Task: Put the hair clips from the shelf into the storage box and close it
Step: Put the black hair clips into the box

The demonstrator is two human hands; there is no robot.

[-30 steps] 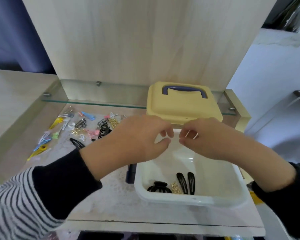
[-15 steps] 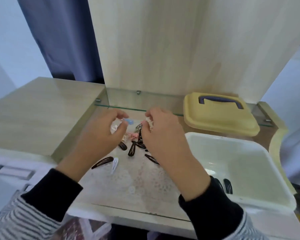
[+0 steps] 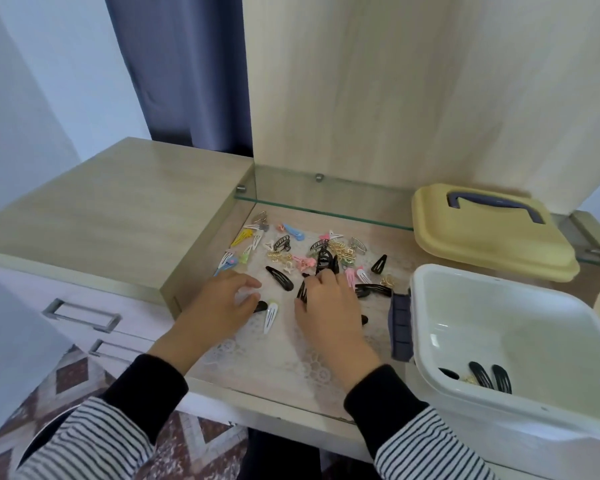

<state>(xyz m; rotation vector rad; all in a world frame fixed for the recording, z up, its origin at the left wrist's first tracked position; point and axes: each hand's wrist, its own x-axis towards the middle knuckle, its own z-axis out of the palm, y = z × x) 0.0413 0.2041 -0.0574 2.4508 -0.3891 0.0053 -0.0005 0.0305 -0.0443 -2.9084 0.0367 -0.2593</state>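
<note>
Flat snap hair clips and toothed claws litter the lace-covered shelf. The right hand curls its fingers round black ones mid-shelf. The left hand is relaxed, thumb touching another. A smooth white storage box sits at the right edge.

— Strewn across the lace-covered shelf: hair clips in black, white, pink, blue, yellow and gold, heaped loosely toward the back.

— And nearer the front edge?

— Flat black snap clips and one white clip, lying apart from the heap.

— Storage box?

— White storage box, open, standing right of the heap, dark latch on its near side wall. A few black clips down in its front corner. Yellow lid, off, lying flat just behind, dark handle up.
</note>
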